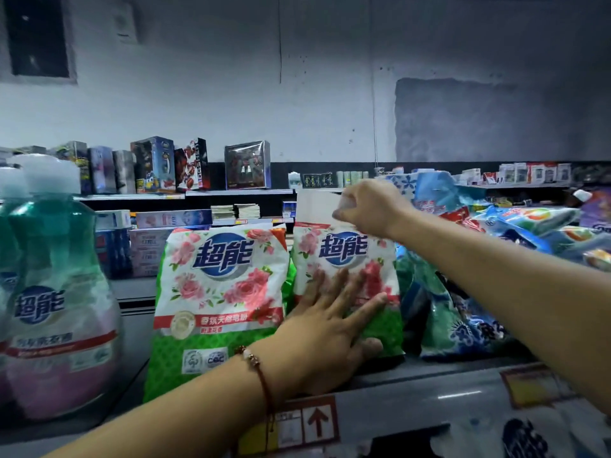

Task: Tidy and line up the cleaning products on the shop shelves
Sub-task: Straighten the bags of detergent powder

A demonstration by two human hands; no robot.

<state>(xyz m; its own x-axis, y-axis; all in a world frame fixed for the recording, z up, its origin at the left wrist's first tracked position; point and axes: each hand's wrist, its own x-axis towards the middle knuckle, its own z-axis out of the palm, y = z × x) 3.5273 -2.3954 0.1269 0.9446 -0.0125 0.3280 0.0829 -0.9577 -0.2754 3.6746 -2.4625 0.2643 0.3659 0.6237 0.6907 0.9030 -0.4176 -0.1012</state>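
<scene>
Two rose-printed soap powder bags stand upright side by side on the shelf (413,378), long axes vertical, printed fronts facing the camera. The right bag (344,256) is held by both hands: the left hand (325,338) lies flat against its lower front, fingers straight and spread, while the right hand (370,206) pinches its top edge with curled fingers. The left bag (221,292) stands just beside it, untouched. Its lower right corner is hidden by the left wrist. To the right, blue detergent bags (463,292) lie slumped and blurred. A detergent bottle (56,292) stands far left, partly cut off.
</scene>
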